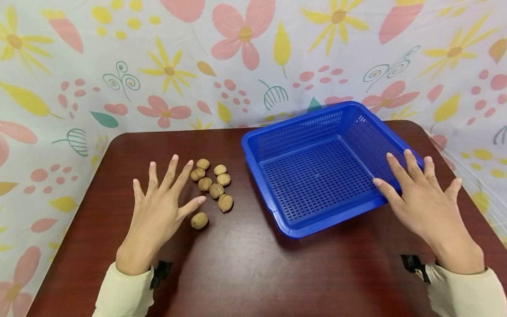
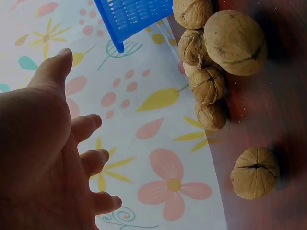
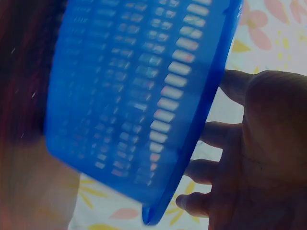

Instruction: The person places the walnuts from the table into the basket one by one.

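Note:
My left hand [image 1: 158,211] is held with fingers spread, just left of a loose group of walnuts [image 1: 216,190] on the table. One walnut [image 1: 199,220] lies apart, nearer to me, below the thumb tip. Seen from the left wrist, the palm [image 2: 29,139] is bare and the walnuts [image 2: 235,43] sit off to the side. A blue slotted plastic basket [image 1: 317,176], with nothing inside, stands at an angle right of the walnuts. Over its near right corner my right hand [image 1: 431,215] spreads its fingers, which overlap the basket rim [image 3: 204,120] in the right wrist view.
The dark reddish-brown table [image 1: 253,281] has rounded far corners. Behind it and along both sides hangs a white sheet [image 1: 253,79] printed with flowers and leaves. Black straps [image 1: 160,274] show at both cream sleeve cuffs [image 1: 124,288].

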Demonstrator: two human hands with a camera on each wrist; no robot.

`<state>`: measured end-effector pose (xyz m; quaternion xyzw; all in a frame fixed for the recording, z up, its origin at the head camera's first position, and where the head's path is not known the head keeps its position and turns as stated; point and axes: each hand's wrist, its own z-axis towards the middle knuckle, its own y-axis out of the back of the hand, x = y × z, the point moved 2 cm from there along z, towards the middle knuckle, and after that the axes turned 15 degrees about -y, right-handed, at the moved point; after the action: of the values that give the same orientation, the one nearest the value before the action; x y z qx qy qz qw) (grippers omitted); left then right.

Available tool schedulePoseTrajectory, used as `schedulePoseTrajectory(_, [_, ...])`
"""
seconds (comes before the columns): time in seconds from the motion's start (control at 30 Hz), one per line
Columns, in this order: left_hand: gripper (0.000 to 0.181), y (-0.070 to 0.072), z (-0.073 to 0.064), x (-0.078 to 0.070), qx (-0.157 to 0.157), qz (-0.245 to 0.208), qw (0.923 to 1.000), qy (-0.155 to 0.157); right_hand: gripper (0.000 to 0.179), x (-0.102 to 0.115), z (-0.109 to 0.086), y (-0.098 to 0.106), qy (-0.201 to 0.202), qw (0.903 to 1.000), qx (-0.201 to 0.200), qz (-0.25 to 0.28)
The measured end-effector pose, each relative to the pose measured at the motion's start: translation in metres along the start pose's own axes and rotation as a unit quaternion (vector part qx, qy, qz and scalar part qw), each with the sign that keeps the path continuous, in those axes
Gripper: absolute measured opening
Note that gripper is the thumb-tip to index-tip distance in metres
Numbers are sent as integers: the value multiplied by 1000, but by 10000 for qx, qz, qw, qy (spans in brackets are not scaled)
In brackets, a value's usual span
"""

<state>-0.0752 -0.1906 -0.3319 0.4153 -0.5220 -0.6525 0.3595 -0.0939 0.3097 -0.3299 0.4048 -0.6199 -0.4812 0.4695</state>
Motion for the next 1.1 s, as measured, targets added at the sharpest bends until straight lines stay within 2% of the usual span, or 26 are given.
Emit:
schedulePoseTrajectory(0.17, [85, 3, 0, 3, 123, -38, 9999, 32, 79, -15, 8, -1, -104, 9999, -49, 64])
schedulePoseTrajectory(0.33, [86, 6, -6, 14, 197, -297, 9993, 118, 76, -29, 18, -2, -143, 9993, -78, 331])
schedulePoseTrajectory(0.53, [87, 4, -19, 31, -18, -552, 9984, 69, 72, -48, 31, -7, -8, 9954, -210, 937])
schedulePoseTrajectory(0.63, [84, 0, -26, 40, -31, -765, 9970, 70, 68, -57, 37, -9, 189, 9896, -412, 1368])
schedulePoseTrajectory(0.77, [81, -8, -35, 54, 51, -1273, 9917, 189, 64, -66, 44, -12, 379, 9792, -633, 1891])
schedulePoseTrajectory(0.97, [77, -24, -42, 72, -211, -2250, 9741, -26, 61, -73, 49, -20, 416, 9637, -861, 2493])
schedulePoseTrajectory(1.1, [73, -34, -44, 81, -258, -2507, 9677, -108, 62, -77, 52, -25, 466, 9458, -793, 3115])
